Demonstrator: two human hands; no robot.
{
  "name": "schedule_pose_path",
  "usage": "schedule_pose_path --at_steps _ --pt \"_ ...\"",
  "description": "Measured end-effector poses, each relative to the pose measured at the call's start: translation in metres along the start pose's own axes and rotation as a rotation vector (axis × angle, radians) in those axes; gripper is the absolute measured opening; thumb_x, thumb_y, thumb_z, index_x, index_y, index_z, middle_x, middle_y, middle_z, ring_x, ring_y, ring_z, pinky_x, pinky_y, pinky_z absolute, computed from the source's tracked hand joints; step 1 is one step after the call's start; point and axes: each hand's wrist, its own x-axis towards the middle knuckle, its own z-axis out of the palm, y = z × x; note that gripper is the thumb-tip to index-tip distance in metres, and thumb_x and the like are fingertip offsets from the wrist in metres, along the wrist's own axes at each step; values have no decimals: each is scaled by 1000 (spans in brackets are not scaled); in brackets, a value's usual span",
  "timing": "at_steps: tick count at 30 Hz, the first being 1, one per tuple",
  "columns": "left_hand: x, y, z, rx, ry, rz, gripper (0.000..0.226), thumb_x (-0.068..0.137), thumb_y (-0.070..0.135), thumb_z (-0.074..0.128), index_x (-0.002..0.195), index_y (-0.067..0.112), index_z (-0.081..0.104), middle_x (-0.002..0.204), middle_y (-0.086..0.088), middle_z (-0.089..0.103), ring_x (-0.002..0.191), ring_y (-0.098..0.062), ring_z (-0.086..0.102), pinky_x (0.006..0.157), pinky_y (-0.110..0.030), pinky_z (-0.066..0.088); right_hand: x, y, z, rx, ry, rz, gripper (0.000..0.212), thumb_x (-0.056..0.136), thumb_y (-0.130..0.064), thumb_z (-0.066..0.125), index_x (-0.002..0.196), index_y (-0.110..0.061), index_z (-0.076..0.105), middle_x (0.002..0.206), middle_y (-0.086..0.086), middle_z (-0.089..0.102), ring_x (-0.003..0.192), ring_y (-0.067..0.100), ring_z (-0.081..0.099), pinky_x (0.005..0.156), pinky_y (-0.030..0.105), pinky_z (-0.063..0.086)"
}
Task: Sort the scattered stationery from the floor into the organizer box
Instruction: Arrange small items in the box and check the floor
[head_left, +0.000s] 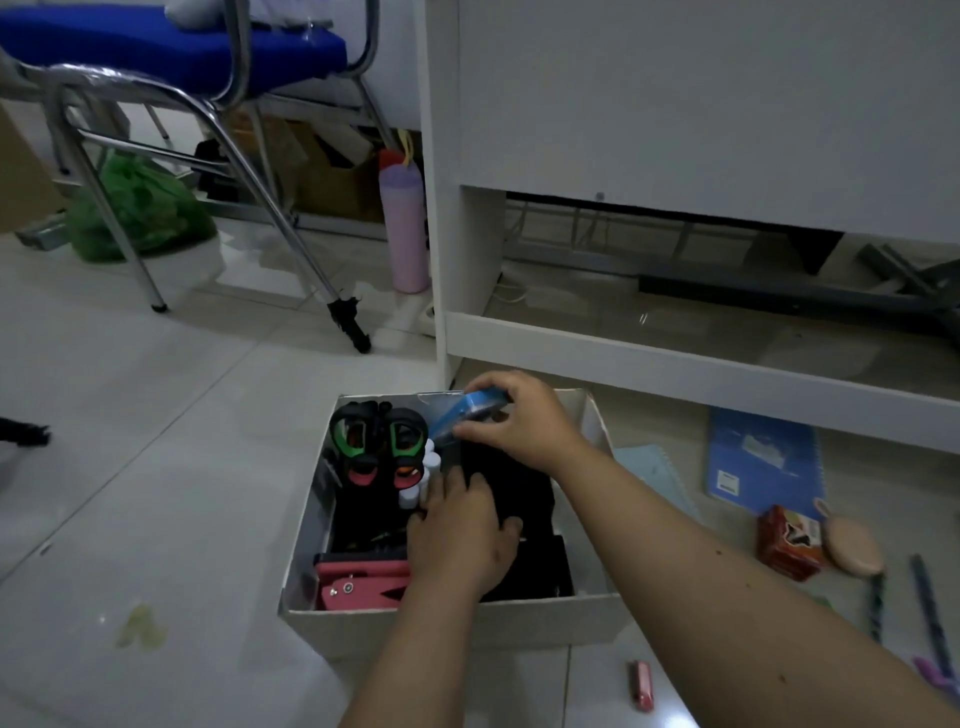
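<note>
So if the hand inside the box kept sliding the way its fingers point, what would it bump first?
Probably the white bottles: the left hand points toward the far end of the box and its fingertips already look close to them. The scissors stand just beyond. Depth is unclear.

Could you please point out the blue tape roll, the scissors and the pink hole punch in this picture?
Blue tape roll (480, 408), head view: on its blue side face.
Scissors (379, 441), head view: on the green handle loops.
Pink hole punch (358, 587), head view: on its pink body.
</note>
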Motion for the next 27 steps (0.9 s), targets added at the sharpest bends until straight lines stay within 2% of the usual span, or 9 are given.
schedule_pose_path --at_steps 2,6,10,12,14,18,22,25,27 --pt "1 4 0 20 -11 11 47 89 45 49 124 14 43 136 -6 39 132 -26 32 98 -44 41 8 2 1 6 5 1 41 73 -20 78 111 -14 64 114 4 55 97 9 49 72 8 37" --pt "2 15 5 37 -150 40 46 93 47 43 124 13 45 132 -8 45 125 -27 40 94 -43 41 17 10 -1 -1 48 21 37 76 -15 73 112 -14 65 119 6 51 104 11 47 80 7 29" --pt "3 23 10 69 -294 47 59 93 56 35 131 12 44 142 -13 36 134 -33 25 101 -43 37 20 17 -3 77 127 50 31 73 -7 71 103 -15 69 117 6 53 95 5 46 70 -5 33" --pt "2 25 10 66 -334 59 63 91 60 35 132 13 45 148 -14 29 139 -36 14 106 -45 33 21 19 -5 106 149 60 32 72 -7 71 101 -18 69 115 3 56 94 6 51 74 -1 37" --pt "1 26 8 69 -379 73 70 90 62 36 141 15 35 154 -15 17 142 -37 4 111 -47 25 22 18 -10 168 150 85 37 71 -6 71 105 -20 67 112 -1 58 95 9 56 82 13 47" --pt "0 30 7 106 -471 81 84 85 68 40 150 20 15 158 -16 -6 143 -39 -11 114 -49 13 19 15 -19 295 83 85 45 72 3 71 112 -15 62 109 -3 60 99 15 62 89 24 53" --pt "0 30 9 120 -500 90 89 84 68 42 151 21 7 157 -17 -12 143 -37 -13 115 -49 10 19 14 -18 338 -30 38 46 72 7 71 114 -9 63 117 5 63 108 16 61 90 18 50" --pt "0 28 9 110 -502 96 91 84 68 43 151 21 3 157 -17 -12 144 -36 -14 115 -49 10 22 10 -16 355 -118 10 47 72 8 72 114 -12 63 120 1 61 107 9 58 81 10 51" --pt "1 27 9 96 -483 104 91 84 67 43 151 21 2 157 -17 -9 144 -35 -12 116 -48 10 25 7 -14 327 -170 -11 48 72 6 73 113 -16 64 121 -1 60 109 8 57 81 11 50"
